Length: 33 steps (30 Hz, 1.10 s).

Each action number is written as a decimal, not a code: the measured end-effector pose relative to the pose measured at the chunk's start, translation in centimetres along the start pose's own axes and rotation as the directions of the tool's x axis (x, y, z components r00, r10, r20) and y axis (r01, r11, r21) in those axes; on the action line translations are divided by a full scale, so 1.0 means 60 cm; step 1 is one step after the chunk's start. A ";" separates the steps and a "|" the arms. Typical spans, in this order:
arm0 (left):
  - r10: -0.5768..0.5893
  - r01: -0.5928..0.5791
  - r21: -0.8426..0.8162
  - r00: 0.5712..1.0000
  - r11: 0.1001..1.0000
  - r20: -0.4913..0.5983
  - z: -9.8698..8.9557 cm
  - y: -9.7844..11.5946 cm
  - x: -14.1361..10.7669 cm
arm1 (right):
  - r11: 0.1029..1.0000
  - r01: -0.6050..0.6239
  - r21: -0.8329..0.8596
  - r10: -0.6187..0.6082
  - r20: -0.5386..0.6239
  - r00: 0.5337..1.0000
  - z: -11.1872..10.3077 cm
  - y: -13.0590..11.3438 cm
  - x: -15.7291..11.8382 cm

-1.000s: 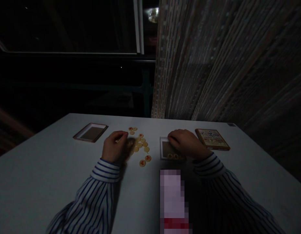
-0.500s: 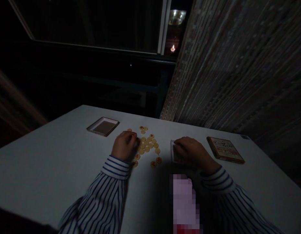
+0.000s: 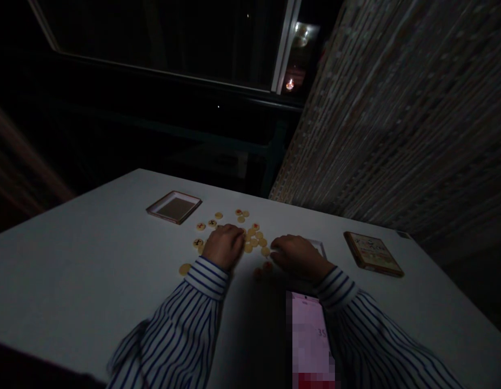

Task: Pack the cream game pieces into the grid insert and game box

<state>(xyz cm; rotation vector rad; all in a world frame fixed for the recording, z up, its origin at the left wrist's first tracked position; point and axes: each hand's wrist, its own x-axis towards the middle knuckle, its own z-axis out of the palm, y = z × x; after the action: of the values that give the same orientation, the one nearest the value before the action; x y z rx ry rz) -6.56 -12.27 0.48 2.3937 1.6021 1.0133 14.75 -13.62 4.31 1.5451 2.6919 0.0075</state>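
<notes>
Round wooden xiangqi pieces are clustered on the white table between my hands, some showing red or black characters, others blank side up. My left hand is over the cluster's left edge, its fingers curled together and their tips hidden. Just right of the cluster, my right hand has thumb and fingers a little apart near a blank piece, nothing visible between them. Behind that hand, a shallow box with a pale rim is partly covered. Several loose pieces, one a blank piece, lie left of my left hand.
An open shallow box half lies at the back left of the white table. A flat printed box rests at the right. A lit phone is near my right forearm. String curtains hang behind the dim table.
My right hand has moved left, from over the pale-rimmed box to the cluster. My left hand has shifted right over the pieces, uncovering several on its left. The view has turned slightly.
</notes>
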 end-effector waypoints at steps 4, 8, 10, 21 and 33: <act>0.014 -0.014 0.012 1.000 1.000 0.028 0.000 0.011 -0.002 | 1.000 -0.008 -0.018 0.008 0.017 1.000 0.005 -0.013 0.011; 0.023 -0.024 0.007 1.000 1.000 0.008 0.003 0.018 -0.003 | 0.999 0.003 -0.043 -0.002 0.036 0.999 0.008 -0.024 0.018; 0.030 -0.030 0.003 1.000 1.000 0.011 0.006 0.019 -0.003 | 0.999 -0.003 -0.044 0.005 0.047 0.999 0.009 -0.027 0.020; 0.062 -0.062 -0.006 0.997 0.998 0.050 0.010 0.023 -0.003 | 0.997 -0.033 0.065 0.031 0.042 0.999 0.004 -0.030 0.019; 0.078 -0.076 -0.048 0.995 0.996 0.056 0.011 0.031 -0.004 | 0.792 -0.083 0.605 0.161 -0.077 0.984 0.021 -0.001 0.014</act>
<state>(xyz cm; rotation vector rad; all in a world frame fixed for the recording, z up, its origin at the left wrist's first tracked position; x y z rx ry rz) -4.77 -13.10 0.65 2.4477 1.4622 0.9729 14.33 -12.92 3.03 1.9148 2.8396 -0.8614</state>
